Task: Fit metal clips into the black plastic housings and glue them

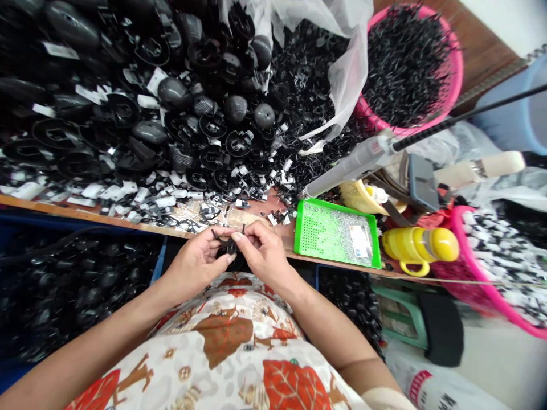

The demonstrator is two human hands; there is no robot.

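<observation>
**At the front edge of the workbench [260, 208], a small black part [231, 247] held in two hands**

Just off that edge, the left hand [199, 259] and right hand [265, 250] pinch the part between thumbs and fingers — neither has let go. It looks mid-handling; whether it is whole, I cannot tell.

Beyond the fingertips, white pieces [111, 191] lie loose along the front edge to the left, and rounded black shells [173, 92] crowd toward the far left corner. Whether any are finished does not show. Near the front right corner, a green tray [298, 230] holds small metallic bits [337, 222]; much seems left to work through.

Hard to make out: fingers cover most of the held part, clear plastic [352, 68] drapes over the far heap, and the black parts [94, 279] below the front edge blur into shadow — cut off at the left.
</observation>
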